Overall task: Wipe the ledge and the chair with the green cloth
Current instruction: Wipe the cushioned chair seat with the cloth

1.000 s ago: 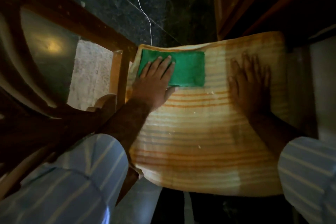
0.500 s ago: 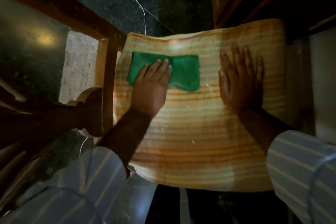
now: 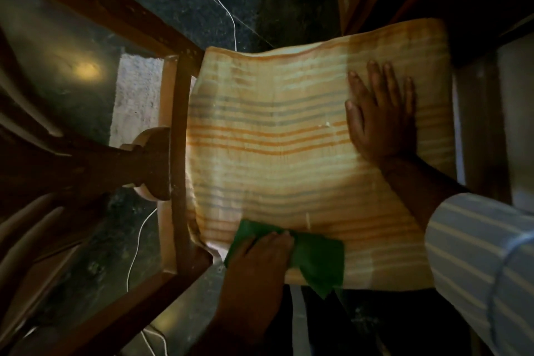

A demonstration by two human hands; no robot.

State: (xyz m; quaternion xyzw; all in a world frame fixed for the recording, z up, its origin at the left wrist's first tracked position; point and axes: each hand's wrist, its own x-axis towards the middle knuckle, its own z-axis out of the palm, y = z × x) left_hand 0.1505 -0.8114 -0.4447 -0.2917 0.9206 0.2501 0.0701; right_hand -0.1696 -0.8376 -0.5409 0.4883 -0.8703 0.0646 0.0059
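Two bare hands and forearms show, with no rings, watch or gloves on either. The right hand (image 3: 381, 115) comes out of a loose shirt sleeve (image 3: 476, 263), pale blue with thin whitish stripes, its cuff ending well short of the wrist. The left hand (image 3: 260, 257) and its forearm are bare all the way to the near edge of the view; no sleeve shows there.

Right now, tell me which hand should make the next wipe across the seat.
Probably the left hand: it already presses the green cloth at the cushion's near edge. The right hand lies flat, bracing it.
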